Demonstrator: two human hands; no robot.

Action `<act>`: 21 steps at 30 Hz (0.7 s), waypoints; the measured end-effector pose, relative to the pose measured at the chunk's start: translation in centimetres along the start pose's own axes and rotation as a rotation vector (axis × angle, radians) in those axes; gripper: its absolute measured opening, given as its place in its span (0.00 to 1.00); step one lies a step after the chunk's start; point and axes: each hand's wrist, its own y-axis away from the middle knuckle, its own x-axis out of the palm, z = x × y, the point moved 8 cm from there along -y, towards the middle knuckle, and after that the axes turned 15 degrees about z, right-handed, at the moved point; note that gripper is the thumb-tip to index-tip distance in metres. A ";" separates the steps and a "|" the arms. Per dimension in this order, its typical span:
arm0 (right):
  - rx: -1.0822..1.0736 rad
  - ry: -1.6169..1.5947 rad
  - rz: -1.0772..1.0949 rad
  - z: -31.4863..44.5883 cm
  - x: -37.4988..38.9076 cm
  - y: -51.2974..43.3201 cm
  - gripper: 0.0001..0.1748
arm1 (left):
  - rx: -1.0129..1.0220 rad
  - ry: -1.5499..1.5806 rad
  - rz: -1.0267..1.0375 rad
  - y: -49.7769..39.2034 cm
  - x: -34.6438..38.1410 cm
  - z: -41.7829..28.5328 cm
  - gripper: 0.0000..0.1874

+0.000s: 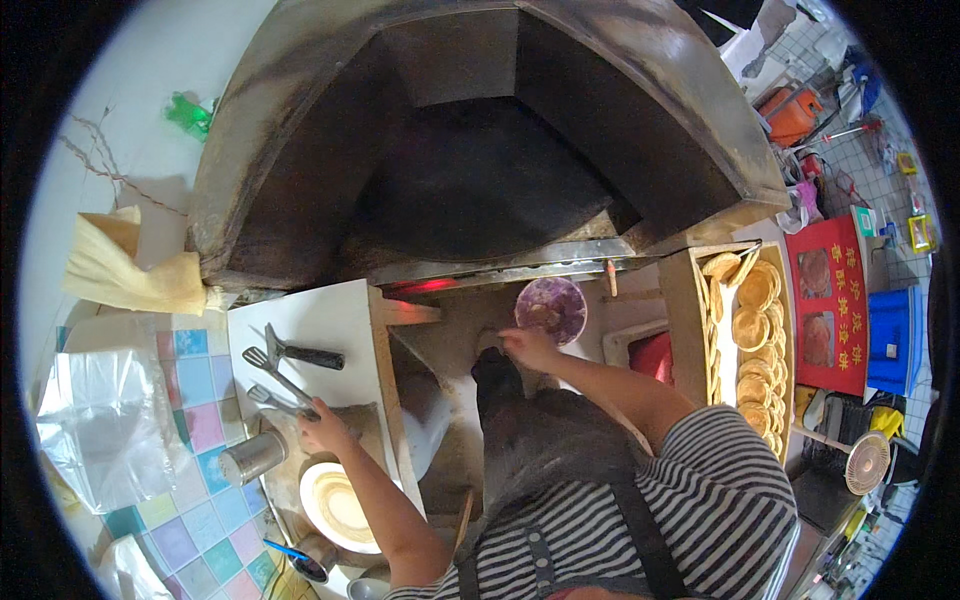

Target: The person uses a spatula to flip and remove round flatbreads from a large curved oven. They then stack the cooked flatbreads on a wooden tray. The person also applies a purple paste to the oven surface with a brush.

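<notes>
My left hand (328, 427) grips what look like slotted metal tongs (291, 384) over the left worktop (300, 307), their two ends pointing away from me. Just beyond them lies a scraper with a black handle (313, 357). Close to this hand are a metal canister (253, 456) and a white dish (311, 487) with pale, round contents. In front of my dark apron (555, 442), my right hand (529, 348) has its fingers curled, near a purple basin (577, 313) with residue inside. Blur hides whether those fingers hold anything.
A large oven hood (480, 52) with a dark interior fills the far side, and red light glows below its metal edge (510, 262). At right, a wooden tray (684, 322) holds several flatbreads (750, 330). Yellow cloth (135, 274) and plastic bags (112, 420) are at left.
</notes>
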 end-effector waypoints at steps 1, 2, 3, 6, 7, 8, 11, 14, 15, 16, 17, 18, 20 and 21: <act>0.043 -0.085 -0.076 -3.8 -1.4 1.0 0.14 | 0.186 -0.092 -0.164 1.8 -0.8 -2.2 0.29; 0.085 -0.045 -0.139 -7.1 -2.7 1.9 0.13 | 0.374 -0.190 -0.344 4.7 -0.9 -4.4 0.28; 0.086 -0.283 -0.188 -10.4 -3.8 2.1 0.12 | 0.560 -0.296 -0.535 8.1 -0.3 -6.8 0.27; 0.251 -0.887 -0.297 -18.9 -5.2 1.1 0.12 | 0.866 0.279 0.467 15.4 14.6 -11.5 0.20; 0.276 -0.993 -0.360 -20.7 -5.9 0.3 0.12 | 1.227 0.155 0.527 20.1 19.1 -14.7 0.17; 0.295 -1.101 -0.422 -22.0 -6.5 -1.1 0.13 | 1.077 0.281 0.852 22.3 25.0 -15.3 0.14; 0.301 -1.291 -0.676 -24.6 -8.3 -4.8 0.15 | 0.720 0.273 1.107 22.9 39.7 -18.1 0.14; 0.242 -1.563 -0.846 -26.2 -8.4 -7.5 0.13 | 0.795 0.213 1.001 20.7 46.7 -22.0 0.15; 0.228 -1.664 -0.847 -26.6 -8.1 -8.2 0.13 | 0.817 0.199 0.979 20.2 47.8 -22.7 0.15; 0.204 -1.682 -0.817 -26.9 -8.0 -8.8 0.12 | 0.845 0.182 0.958 19.9 48.4 -23.2 0.15; 0.183 -1.736 -0.811 -27.5 -7.9 -9.2 0.11 | 0.875 0.169 0.936 20.0 48.5 -23.6 0.15; 0.177 -1.824 -0.808 -28.1 -7.5 -9.6 0.10 | 0.953 0.199 0.958 20.9 48.3 -24.0 0.15; 0.186 -2.021 -0.834 -29.5 -6.6 -10.0 0.09 | 0.896 0.020 0.885 21.8 48.5 -23.4 0.16; 0.099 -2.058 -0.772 -29.8 -6.8 -10.6 0.09 | 0.822 -0.125 0.885 22.2 49.1 -22.8 0.17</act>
